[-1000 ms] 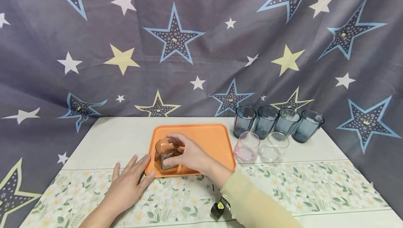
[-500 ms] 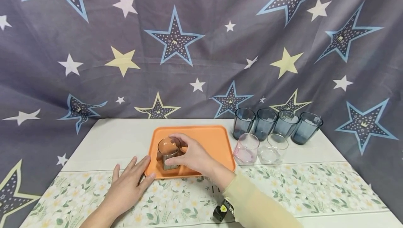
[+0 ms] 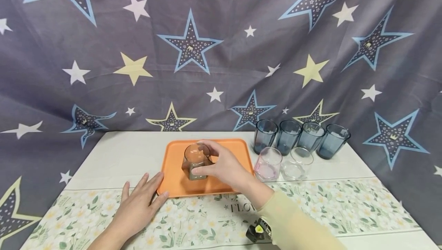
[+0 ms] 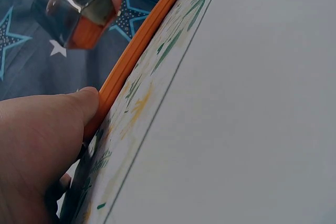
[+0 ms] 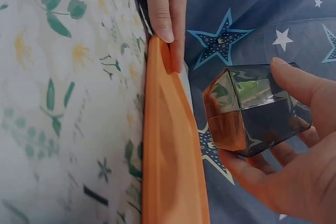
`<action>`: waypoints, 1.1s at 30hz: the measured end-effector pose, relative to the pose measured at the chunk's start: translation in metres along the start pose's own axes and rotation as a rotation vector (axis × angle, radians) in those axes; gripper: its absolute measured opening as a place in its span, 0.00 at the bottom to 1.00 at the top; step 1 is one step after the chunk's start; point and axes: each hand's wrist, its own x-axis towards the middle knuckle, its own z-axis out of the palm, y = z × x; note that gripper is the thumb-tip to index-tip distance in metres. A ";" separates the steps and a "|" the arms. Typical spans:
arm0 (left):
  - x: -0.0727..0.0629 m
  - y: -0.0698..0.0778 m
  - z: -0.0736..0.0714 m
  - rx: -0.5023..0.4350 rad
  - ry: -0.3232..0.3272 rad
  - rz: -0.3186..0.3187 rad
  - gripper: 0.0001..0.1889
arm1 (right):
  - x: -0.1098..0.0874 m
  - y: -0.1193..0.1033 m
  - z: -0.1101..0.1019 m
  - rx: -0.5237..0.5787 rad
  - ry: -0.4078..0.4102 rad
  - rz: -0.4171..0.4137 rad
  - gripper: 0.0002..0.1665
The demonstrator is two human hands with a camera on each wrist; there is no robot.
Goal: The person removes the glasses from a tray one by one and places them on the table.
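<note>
An orange tray (image 3: 172, 187) lies on the table. Above it my right hand (image 3: 221, 165) grips a dark tinted drinking glass (image 3: 197, 170), thumb on the near side and fingers round the far side. The right wrist view shows the glass (image 5: 257, 114) apart from the tray (image 5: 173, 177), its angular base raised off it. My left hand (image 3: 139, 208) rests at the tray's near left corner, its fingers extended and touching the rim. In the left wrist view the thumb of my left hand (image 4: 47, 135) lies against the tray's edge (image 4: 142, 45).
Right of the tray stand a pink-tinted glass (image 3: 268, 165) and a clear glass (image 3: 297, 167). Behind them is a row of several blue-grey glasses (image 3: 289, 138). A floral-printed cloth strip (image 3: 348, 200) crosses the table's front. A star-patterned curtain (image 3: 221, 43) hangs behind.
My right hand has lifted the dark glass off the tray's left side and carried it a little to the right. My left hand stays at the tray's corner.
</note>
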 end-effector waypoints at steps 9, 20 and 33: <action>0.000 0.001 0.001 -0.012 0.004 0.008 0.39 | -0.014 -0.014 -0.025 0.003 0.024 0.007 0.43; 0.002 -0.002 0.001 -0.013 -0.018 0.004 0.42 | -0.031 -0.026 -0.052 -0.044 0.062 0.001 0.45; 0.000 -0.002 0.000 -0.016 -0.007 0.018 0.44 | -0.051 -0.032 -0.096 -0.100 0.134 0.021 0.46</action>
